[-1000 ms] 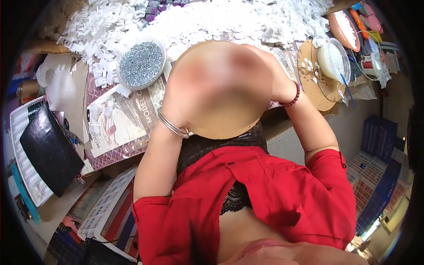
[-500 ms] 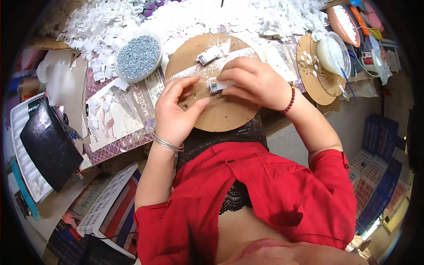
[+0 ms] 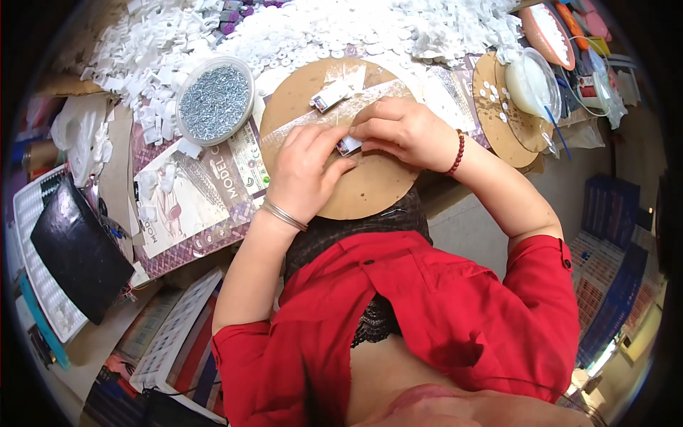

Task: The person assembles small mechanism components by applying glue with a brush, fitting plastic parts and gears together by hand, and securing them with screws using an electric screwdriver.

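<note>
Both hands meet above a round brown board (image 3: 363,199). Between their fingertips is a small white plastic part with a shiny metal piece (image 3: 348,146). My right hand (image 3: 407,135) pinches it from the right. Curled fingers of my left hand (image 3: 304,169) come against its upper left side, while the left thumb stays a little lower. The fingers cover much of the part. A similar white and metal part (image 3: 329,98) lies farther back on the board, beside scraps of clear film.
A round tub of small metal screws (image 3: 215,99) stands left of the board. White plastic pieces (image 3: 146,64) and white discs (image 3: 320,32) are heaped behind. At right, a tub of white paste (image 3: 530,82) with a blue stick sits on brown discs (image 3: 509,139).
My left hand has moved in to the part and its fingers have closed toward my right fingertips. The part is now more covered. The whole view has shifted slightly.
</note>
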Demonstrator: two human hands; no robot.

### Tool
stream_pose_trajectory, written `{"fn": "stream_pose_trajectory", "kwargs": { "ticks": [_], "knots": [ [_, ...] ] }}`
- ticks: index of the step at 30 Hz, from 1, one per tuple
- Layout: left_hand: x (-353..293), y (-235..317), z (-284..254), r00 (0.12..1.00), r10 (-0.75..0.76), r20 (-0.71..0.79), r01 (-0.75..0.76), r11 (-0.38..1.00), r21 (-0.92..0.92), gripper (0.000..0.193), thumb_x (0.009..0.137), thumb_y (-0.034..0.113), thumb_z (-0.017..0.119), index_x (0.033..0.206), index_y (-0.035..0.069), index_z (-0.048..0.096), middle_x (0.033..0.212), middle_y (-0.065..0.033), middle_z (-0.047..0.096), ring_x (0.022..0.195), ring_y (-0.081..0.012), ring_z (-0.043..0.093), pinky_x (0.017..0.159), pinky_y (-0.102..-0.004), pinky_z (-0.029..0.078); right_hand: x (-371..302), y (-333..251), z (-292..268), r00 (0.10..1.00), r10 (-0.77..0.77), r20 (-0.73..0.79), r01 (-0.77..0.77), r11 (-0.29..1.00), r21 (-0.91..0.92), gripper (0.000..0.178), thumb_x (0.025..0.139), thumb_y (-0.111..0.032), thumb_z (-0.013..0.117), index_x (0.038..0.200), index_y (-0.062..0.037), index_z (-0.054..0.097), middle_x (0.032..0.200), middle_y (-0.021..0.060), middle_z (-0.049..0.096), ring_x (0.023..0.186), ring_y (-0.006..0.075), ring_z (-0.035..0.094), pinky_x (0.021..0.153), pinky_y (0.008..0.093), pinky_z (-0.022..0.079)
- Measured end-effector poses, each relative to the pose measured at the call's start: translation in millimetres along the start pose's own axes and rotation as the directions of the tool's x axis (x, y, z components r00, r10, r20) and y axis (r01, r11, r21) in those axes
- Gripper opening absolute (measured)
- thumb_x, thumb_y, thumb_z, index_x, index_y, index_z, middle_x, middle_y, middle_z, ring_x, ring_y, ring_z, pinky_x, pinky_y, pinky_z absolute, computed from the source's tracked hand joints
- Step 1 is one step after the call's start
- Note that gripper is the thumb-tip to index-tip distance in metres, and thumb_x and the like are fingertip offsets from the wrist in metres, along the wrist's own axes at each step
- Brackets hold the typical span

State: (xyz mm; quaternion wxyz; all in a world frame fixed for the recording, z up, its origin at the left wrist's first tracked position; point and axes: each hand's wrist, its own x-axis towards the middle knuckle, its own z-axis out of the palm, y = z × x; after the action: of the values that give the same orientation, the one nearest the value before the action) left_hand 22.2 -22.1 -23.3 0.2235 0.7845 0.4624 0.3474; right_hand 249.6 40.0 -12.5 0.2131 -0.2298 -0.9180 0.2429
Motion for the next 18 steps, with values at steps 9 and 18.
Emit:
{"fn": "stream_pose_trajectory", "kwargs": {
  "ticks": [9,18],
  "knots": [
    [10.2,-5.8,-15.1,0.996,0.085,0.026,-0.078,0.976,-0.202,0.037,0.074,0.007,0.081,0.107,0.003,0.064,0.100,-0.0142,0.065,0.093,-0.0337,0.063,0.081,-0.0401,0.052,-2.3,2.7,-14.4,0.999,-0.003,-0.049,0.005,0.999,0.044,0.023,0.081,-0.008,0.076,0.103,-0.0064,0.068,0.103,0.0079,0.068,0.098,0.0280,0.065,0.085,0.0374,0.054],
    [39.6,-26.7,-21.9,0.885,0.370,0.282,-0.352,0.929,-0.113,0.024,0.077,-0.002,0.069,0.101,0.004,0.068,0.096,-0.0111,0.063,0.087,-0.0306,0.062,0.076,-0.0384,0.052,-21.0,17.1,-14.7,0.934,0.331,-0.136,-0.231,0.848,0.477,0.017,0.088,-0.006,0.073,0.103,-0.0019,0.068,0.102,0.0062,0.067,0.094,0.0141,0.065,0.079,0.0284,0.056]
  ]
}}
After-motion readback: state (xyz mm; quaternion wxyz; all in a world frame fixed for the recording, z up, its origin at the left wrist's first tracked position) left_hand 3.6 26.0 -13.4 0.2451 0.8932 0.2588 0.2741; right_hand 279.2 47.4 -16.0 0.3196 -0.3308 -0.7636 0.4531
